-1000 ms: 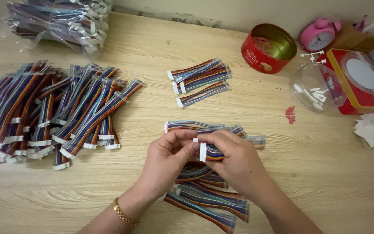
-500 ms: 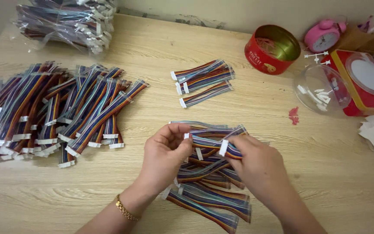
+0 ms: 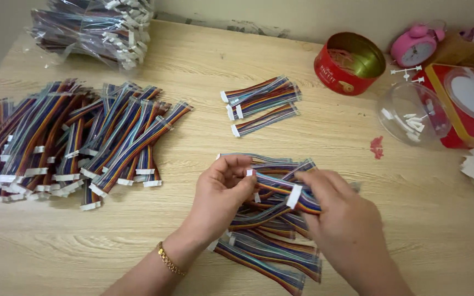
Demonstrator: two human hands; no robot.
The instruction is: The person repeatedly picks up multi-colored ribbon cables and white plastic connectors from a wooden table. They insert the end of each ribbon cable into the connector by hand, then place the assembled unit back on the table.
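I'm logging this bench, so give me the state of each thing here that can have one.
Left hand: fingers pinched on ribbon cable end.
Right hand: fingers gripping same ribbon cable near white connector.
Red tin: open, no lid.
Clear plastic tub: tipped on its side, small white parts inside.
Plastic bag of cables: lying flat, closure unclear.
Pink alarm clock: upright.

A rainbow ribbon cable [image 3: 281, 189] with white connector ends is held above the wooden table, pinched at one end by the left hand [image 3: 223, 189] and gripped nearer its other white connector by the right hand [image 3: 338, 219]. It runs roughly level between them, apparently slightly twisted, over a loose heap of like cables [image 3: 270, 246].
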